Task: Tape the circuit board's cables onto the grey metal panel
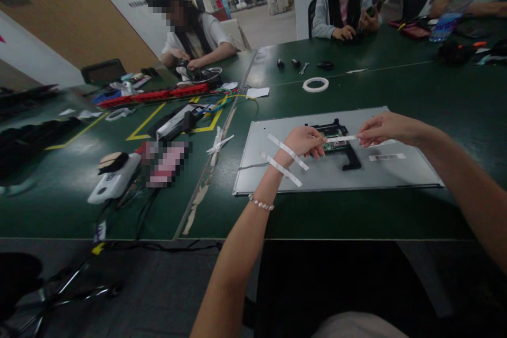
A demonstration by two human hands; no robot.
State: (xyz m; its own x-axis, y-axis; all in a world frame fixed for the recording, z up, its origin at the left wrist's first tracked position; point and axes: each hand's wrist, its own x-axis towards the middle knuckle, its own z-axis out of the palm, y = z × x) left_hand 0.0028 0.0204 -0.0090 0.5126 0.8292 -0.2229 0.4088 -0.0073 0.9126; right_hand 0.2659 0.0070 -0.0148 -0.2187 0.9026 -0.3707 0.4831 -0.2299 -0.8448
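Note:
Between my two hands a short strip of white tape (pixel 340 139) is stretched above a flat grey metal panel (pixel 259 140). My left hand (pixel 304 141) pinches one end, and my right hand (pixel 384 128) pinches the other. Two more white tape strips (pixel 292 155) lie across my left wrist, above a beaded bracelet (pixel 261 203). Beneath the held strip, a small green circuit board (pixel 336 146) and a black bracket (pixel 351 161) sit on the panel, partly covered by my hands. A barcode label (pixel 387 157) is stuck at the panel's right.
A roll of white tape (pixel 316 84) lies behind the panel, with a small wrench (pixel 304 68) beyond it. Left of the table seam are a white power strip (pixel 114 179), a pink phone-like thing (pixel 168 163) and a red socket bar (pixel 154 96). Co-workers sit across the table.

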